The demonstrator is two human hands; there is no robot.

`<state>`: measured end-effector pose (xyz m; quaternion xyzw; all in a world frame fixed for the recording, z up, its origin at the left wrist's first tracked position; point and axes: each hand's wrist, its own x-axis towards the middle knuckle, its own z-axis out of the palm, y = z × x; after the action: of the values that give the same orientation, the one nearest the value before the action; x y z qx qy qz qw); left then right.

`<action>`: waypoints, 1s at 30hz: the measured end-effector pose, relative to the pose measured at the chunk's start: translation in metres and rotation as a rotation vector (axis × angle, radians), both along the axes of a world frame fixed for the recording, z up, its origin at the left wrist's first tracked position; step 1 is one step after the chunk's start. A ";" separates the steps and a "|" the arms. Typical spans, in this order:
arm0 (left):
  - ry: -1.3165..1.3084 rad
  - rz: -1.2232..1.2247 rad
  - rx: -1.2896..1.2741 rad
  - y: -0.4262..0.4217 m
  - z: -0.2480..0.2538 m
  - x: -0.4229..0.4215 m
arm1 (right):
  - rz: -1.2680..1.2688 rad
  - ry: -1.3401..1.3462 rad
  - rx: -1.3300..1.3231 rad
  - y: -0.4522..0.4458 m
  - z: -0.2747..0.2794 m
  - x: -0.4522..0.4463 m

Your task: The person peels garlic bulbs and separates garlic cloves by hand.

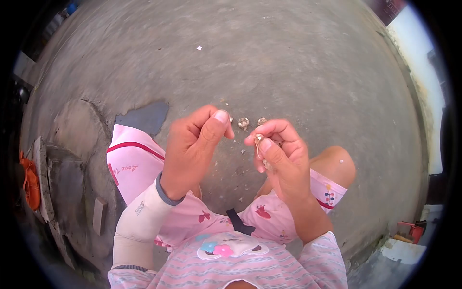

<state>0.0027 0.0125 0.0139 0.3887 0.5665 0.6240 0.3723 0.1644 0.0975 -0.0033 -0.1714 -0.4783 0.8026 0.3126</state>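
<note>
My right hand (284, 156) pinches a small, pale garlic piece (259, 138) between thumb and fingers, with thin dry strands hanging from it. Further in, the palm is partly hidden by the fingers. Level with it and a short gap to the left, my left hand (197, 139) is closed, thumb pressed against the curled index finger; whatever it may hold is hidden. On the ground just beyond the hands lie a garlic bulb (243, 124) and a smaller garlic piece (262, 121). Bits of dry skin are scattered below them.
Grey concrete ground (288, 67) spreads ahead, with a dark patch (144, 117) left of the hands. My knees in pink trousers (134, 154) flank the work. Stone slabs (70, 188) and an orange item (30, 182) are at left; a white wall (418, 82) rises at right.
</note>
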 end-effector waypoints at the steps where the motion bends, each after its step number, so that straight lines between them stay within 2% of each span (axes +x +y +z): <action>1: -0.010 0.031 0.001 0.000 0.000 -0.001 | 0.068 0.084 0.060 -0.003 0.004 0.003; 3: -0.039 0.099 0.005 0.000 0.001 0.003 | 0.213 0.243 0.183 -0.017 0.021 0.010; 4: 0.099 0.117 0.040 0.003 -0.003 0.006 | 0.341 0.373 0.213 -0.021 0.029 0.012; 5: 0.096 0.106 0.037 0.004 -0.004 0.007 | 0.468 0.503 0.235 -0.024 0.035 0.014; 7: 0.090 0.085 0.021 0.002 -0.002 0.007 | 0.513 0.636 0.357 -0.028 0.042 0.015; 9: 0.092 0.074 0.012 0.002 -0.001 0.008 | 0.451 0.807 0.405 -0.035 0.035 0.006; 11: 0.089 0.070 0.016 0.002 0.001 0.008 | 0.377 0.864 0.367 -0.041 0.034 0.004; 17: 0.048 0.110 -0.031 0.004 0.008 0.012 | 0.181 0.818 0.203 -0.053 0.041 0.012; 24: 0.092 0.095 -0.049 0.003 0.007 0.013 | 0.268 0.790 0.263 -0.038 0.042 0.014; 28: 0.042 0.018 0.003 -0.002 0.005 0.006 | 0.550 0.619 0.562 0.002 0.038 0.018; 30: 0.027 0.061 0.076 0.000 0.003 0.014 | 0.340 0.364 0.374 0.000 0.029 0.020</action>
<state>0.0165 0.0127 0.0166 0.3935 0.5587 0.6509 0.3305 0.1841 0.0972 0.0252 0.1181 -0.5756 0.7590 0.2803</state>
